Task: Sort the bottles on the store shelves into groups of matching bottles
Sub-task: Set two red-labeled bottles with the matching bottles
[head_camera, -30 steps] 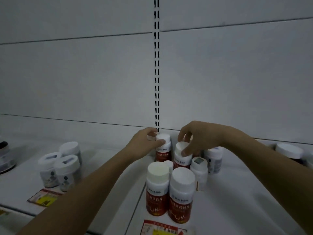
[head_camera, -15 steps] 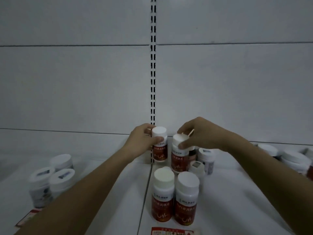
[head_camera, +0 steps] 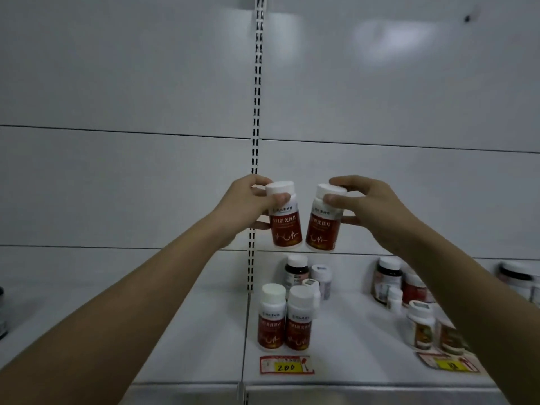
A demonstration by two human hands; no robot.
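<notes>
My left hand (head_camera: 248,204) grips a red-labelled, white-capped bottle (head_camera: 285,223) by its neck, lifted well above the shelf. Beside it my right hand (head_camera: 369,204) holds a matching red bottle (head_camera: 324,226), tilted slightly. The two held bottles hang side by side in front of the back panel. Below them two more matching red bottles (head_camera: 271,320) (head_camera: 298,321) stand together at the shelf's front. Behind that pair are a dark bottle (head_camera: 296,271) and small white bottles (head_camera: 321,277).
A slotted upright (head_camera: 256,112) runs down the white back panel. More mixed bottles (head_camera: 388,280) (head_camera: 420,328) stand on the shelf (head_camera: 350,331) at the right, partly hidden by my right arm. Price tags (head_camera: 286,365) (head_camera: 447,364) lie near the front edge.
Both hands have lifted their red bottles up off the shelf from behind the front pair. The view has tilted and shifted right, bringing the right-hand bottles into sight.
</notes>
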